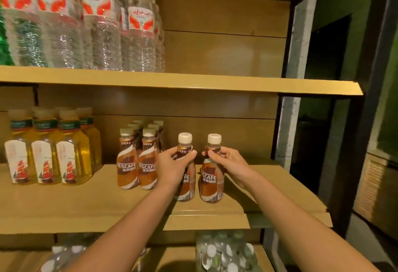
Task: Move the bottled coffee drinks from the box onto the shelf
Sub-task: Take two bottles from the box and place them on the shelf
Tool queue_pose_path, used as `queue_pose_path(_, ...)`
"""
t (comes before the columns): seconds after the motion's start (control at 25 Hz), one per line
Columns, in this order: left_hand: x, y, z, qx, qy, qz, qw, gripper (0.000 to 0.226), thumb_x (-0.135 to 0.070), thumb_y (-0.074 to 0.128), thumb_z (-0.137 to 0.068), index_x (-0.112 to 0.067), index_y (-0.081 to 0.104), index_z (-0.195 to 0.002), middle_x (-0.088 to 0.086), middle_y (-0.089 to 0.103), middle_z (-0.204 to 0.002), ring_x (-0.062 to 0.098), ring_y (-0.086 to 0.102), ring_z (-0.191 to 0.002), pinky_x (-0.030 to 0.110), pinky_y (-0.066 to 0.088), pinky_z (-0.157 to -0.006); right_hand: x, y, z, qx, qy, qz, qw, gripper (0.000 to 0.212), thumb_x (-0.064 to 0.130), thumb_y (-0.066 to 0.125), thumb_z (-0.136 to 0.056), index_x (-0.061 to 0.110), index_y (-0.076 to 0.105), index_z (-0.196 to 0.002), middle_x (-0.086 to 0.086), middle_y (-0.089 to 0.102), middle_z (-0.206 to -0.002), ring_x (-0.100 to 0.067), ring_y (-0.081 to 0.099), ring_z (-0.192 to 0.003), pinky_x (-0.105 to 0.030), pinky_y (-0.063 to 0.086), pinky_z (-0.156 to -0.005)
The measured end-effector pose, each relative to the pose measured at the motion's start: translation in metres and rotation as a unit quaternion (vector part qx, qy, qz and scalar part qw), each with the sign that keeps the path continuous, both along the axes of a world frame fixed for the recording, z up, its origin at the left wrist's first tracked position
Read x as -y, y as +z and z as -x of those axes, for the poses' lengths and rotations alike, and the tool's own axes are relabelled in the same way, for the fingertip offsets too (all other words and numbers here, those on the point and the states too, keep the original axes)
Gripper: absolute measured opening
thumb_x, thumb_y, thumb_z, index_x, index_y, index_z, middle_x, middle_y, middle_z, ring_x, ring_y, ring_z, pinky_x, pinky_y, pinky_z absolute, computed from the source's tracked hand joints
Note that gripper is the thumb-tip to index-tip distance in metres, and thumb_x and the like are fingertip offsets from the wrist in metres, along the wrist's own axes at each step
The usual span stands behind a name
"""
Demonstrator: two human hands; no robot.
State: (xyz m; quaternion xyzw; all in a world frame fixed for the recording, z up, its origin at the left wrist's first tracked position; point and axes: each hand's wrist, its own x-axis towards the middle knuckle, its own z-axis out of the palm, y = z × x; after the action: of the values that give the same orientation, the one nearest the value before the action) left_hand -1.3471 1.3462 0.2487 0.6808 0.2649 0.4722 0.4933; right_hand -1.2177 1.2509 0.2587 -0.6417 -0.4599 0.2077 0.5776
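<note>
Two brown bottled coffee drinks with white caps stand upright on the middle wooden shelf (269, 187). My left hand (172, 164) grips the left bottle (185, 187) around its neck and shoulder. My right hand (226, 159) grips the right bottle (212, 183) the same way. Both bottles rest near the shelf's front, right of centre. Several more coffee bottles (137, 164) stand in rows just to the left, reaching towards the back panel. The box is out of view.
Yellow tea bottles (47, 159) fill the shelf's left end. Clear water bottles (86, 24) stand on the shelf above, and more water bottles (224, 252) below. A black frame post (284, 99) bounds the right side. Bare shelf lies right of my hands.
</note>
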Motion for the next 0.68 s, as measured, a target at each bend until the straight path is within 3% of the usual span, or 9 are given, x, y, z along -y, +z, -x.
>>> queue_pose_path(0.24, -0.006, -0.009, -0.021, -0.004, 0.111, -0.057, 0.992, 0.038, -0.041, 0.079, -0.068, -0.028, 0.055, -0.095, -0.013, 0.058, -0.084, 0.01, 0.059, -0.085, 0.032, 0.051, -0.078, -0.013, -0.005, -0.013, 0.0, 0.046, 0.02, 0.999, 0.026, 0.034, 0.058, -0.089, 0.03, 0.053, -0.114, 0.002, 0.064, -0.118, -0.015, 0.06, -0.111, -0.028, 0.049, -0.089)
queue_pose_path(0.32, -0.008, -0.012, -0.022, -0.02, 0.09, -0.06, 0.994, 0.044, -0.043, 0.078, -0.068, -0.026, 0.05, -0.098, -0.011, 0.058, -0.087, 0.011, 0.059, -0.087, 0.03, 0.049, -0.076, -0.01, -0.01, -0.01, 0.003, 0.042, 0.027, 0.999, 0.04, 0.036, 0.059, -0.087, 0.03, 0.046, -0.125, 0.004, 0.058, -0.125, -0.016, 0.055, -0.118, -0.027, 0.047, -0.091)
queue_pose_path(0.4, -0.014, -0.018, -0.014, -0.052, 0.02, -0.02, 0.998, 0.059, -0.046, 0.074, -0.071, -0.022, 0.046, -0.117, -0.005, 0.06, -0.104, 0.014, 0.059, -0.098, 0.033, 0.049, -0.084, -0.002, -0.022, -0.005, 0.022, 0.011, 0.04, 0.999, 0.066, 0.043, 0.063, -0.081, 0.026, 0.034, -0.138, 0.007, 0.051, -0.132, -0.012, 0.049, -0.122, -0.026, 0.043, -0.094)
queue_pose_path(0.52, -0.021, -0.036, 0.012, -0.196, -0.057, -0.053, 0.978, 0.077, -0.049, 0.07, -0.075, -0.019, 0.035, -0.138, -0.004, 0.054, -0.124, 0.017, 0.053, -0.114, 0.032, 0.042, -0.095, 0.009, -0.052, 0.006, 0.144, -0.105, 0.106, 0.978, 0.075, 0.059, 0.066, -0.073, 0.024, 0.041, -0.135, 0.009, 0.056, -0.127, -0.011, 0.054, -0.116, -0.034, 0.045, -0.099)
queue_pose_path(0.68, -0.025, -0.062, 0.021, -0.345, -0.022, -0.214, 0.913, 0.056, -0.058, 0.064, -0.075, -0.023, 0.054, -0.118, -0.004, 0.06, -0.119, 0.014, 0.056, -0.108, 0.03, 0.047, -0.091, 0.002, -0.078, 0.013, 0.289, -0.218, 0.194, 0.912, 0.054, 0.069, 0.054, -0.076, 0.027, 0.056, -0.109, 0.006, 0.067, -0.106, -0.018, 0.061, -0.102, -0.039, 0.047, -0.092)
